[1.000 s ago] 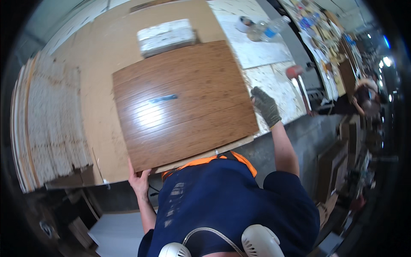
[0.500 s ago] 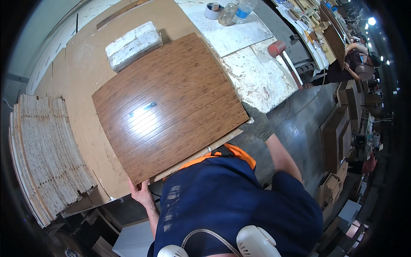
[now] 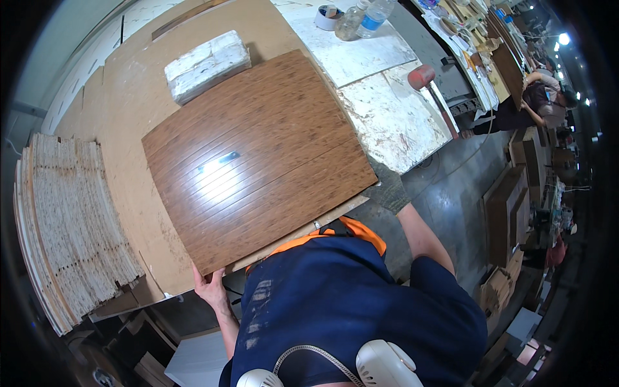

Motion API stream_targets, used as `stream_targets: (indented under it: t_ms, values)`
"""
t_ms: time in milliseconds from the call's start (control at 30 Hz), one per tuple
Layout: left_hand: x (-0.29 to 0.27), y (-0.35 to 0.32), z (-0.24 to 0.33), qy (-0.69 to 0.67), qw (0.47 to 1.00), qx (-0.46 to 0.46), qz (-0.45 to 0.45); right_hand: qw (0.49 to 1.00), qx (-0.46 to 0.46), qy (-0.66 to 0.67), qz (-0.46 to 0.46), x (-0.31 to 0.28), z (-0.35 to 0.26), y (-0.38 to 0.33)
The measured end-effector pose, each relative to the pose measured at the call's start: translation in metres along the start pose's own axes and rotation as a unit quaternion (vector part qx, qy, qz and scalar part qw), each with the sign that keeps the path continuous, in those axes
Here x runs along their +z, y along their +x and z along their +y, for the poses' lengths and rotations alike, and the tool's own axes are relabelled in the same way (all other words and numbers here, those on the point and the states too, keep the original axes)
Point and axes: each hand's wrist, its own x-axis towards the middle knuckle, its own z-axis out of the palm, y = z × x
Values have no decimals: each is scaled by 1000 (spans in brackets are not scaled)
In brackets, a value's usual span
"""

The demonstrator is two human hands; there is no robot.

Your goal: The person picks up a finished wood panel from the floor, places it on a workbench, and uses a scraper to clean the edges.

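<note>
A brown wood-grain panel (image 3: 271, 135) with grooved lines and a glossy light reflection lies on the cardboard-covered table. At its near left corner, my bare left hand (image 3: 211, 291) grips the edge, with some fingers hidden beneath. My right hand (image 3: 389, 187) wears a dark glove and holds the panel's right near corner; its fingertips are partly out of sight. Against the panel's far edge sits a white wrapped block (image 3: 206, 68).
A tall stack of thin boards (image 3: 74, 226) stands at the left. On the white boards at the right lie a red-headed mallet (image 3: 422, 77), a tape roll (image 3: 327, 18) and plastic bottles (image 3: 375, 18). Another person (image 3: 545, 100) works at the far right, near brown cabinets (image 3: 506, 213).
The view has shifted slightly. The panel stays in place on the table with both hands at its near corners; the gloved right hand has moved very slightly at its corner.
</note>
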Motion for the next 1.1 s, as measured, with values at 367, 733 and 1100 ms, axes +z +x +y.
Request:
stream_targets:
  t_ms: [367,733,1100]
  values:
    - [6,1,4,19,1000,19,-4,1000,7,2,8,-3,7,0]
    - [9,6,3,-46,998,-42,-24,993,41,107,12,15,33,-1]
    - [5,2,-12,24,1000,-1,13,999,24,21,20,14,35,7]
